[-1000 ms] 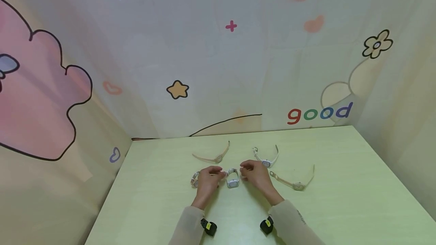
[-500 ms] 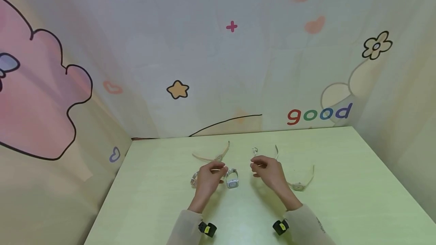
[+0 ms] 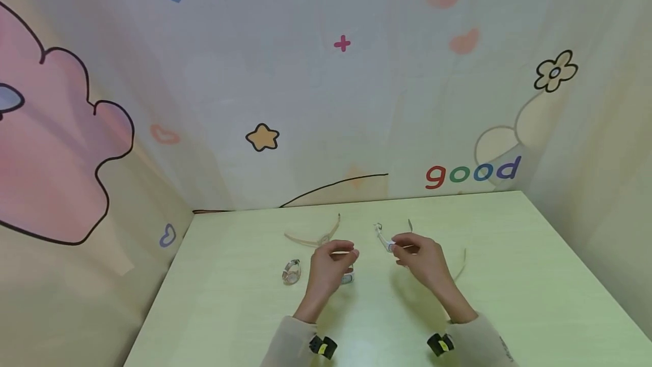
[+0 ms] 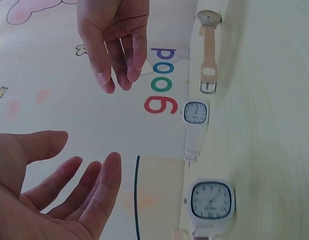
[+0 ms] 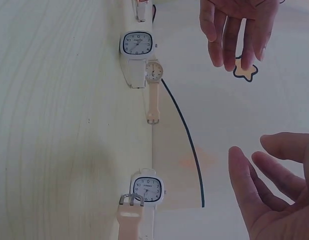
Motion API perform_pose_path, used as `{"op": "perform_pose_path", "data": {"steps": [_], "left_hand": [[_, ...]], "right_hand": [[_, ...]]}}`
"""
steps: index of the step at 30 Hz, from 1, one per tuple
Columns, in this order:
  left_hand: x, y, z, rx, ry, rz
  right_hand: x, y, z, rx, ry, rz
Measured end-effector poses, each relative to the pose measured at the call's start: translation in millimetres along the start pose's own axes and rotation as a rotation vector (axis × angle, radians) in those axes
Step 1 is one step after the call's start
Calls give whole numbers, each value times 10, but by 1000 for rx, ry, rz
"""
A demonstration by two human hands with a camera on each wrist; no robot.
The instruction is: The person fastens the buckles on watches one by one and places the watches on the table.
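Note:
My left hand hovers over the table with bent, parted fingers and holds nothing; in the head view it overlaps a white square-faced watch. My right hand is likewise raised and empty, its fingertips overlapping a second white watch. A gap shows between thumb and fingers of the left hand in the left wrist view, and of the right hand in the right wrist view. Mostly behind the right hand lies a beige-strapped watch, only its strap showing.
Left of my left hand stands a watch with its band closed in a loop. Further back, a pinkish-beige watch lies with its strap spread. The pale table meets a printed curtain at its far edge.
Both hands have moved away from the closed white watch between them and risen; my right hand has shifted right. The left hand has drifted right, uncovering the looped watch. The watches appear to stay put.

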State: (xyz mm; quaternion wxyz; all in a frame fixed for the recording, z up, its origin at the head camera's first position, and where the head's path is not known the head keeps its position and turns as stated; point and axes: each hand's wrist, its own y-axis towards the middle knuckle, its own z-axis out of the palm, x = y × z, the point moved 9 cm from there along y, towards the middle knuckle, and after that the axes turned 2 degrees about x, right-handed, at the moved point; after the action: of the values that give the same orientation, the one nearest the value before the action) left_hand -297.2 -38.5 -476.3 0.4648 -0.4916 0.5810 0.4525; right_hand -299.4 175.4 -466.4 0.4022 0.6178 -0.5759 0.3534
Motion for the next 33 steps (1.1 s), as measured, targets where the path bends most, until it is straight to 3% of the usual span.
{"op": "perform_pose_path", "data": {"steps": [13,22,29,33], "left_hand": [[-116,2,271,34,-16,15],[-136,-7,439,51,7,36],[-54,40,567,24,87,69],[41,66,672,36,70,54]], "right_hand": [[-4,-101,-288,-28,-62,-24],[-121,-185,-438,-38,-127,5],[-247,-185,-507,-33,-138,33],[-318,-195,-561,-41,-141,57]]}}
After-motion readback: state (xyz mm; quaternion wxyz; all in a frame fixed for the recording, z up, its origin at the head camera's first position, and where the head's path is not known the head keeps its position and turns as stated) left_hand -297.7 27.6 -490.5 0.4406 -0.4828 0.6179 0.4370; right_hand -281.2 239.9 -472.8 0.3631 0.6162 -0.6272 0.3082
